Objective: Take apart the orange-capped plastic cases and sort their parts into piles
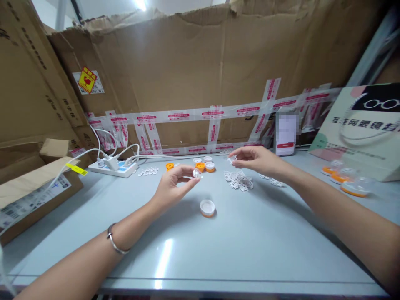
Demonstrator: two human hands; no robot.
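My left hand [176, 183] pinches a small round white plastic piece [196, 173] between thumb and fingertips above the table. My right hand [254, 159] is closed on a white openwork plastic piece [233, 159], held just over a pile of similar white pieces [239, 180]. Nearer me, between the hands, a round white cap with an orange base [207, 207] sits on the table. Behind my left hand stand several orange and white round caps [205, 166], partly hidden by its fingers.
At left, a power strip [114, 166] with plugged-in cables lies near small white discs [148, 171] and an open cardboard box [37, 187]. A phone [285, 133] leans at the back right. Clear-domed orange pieces [354, 185] sit by a printed box [359, 129]. Tall cardboard [187, 62] closes the back.
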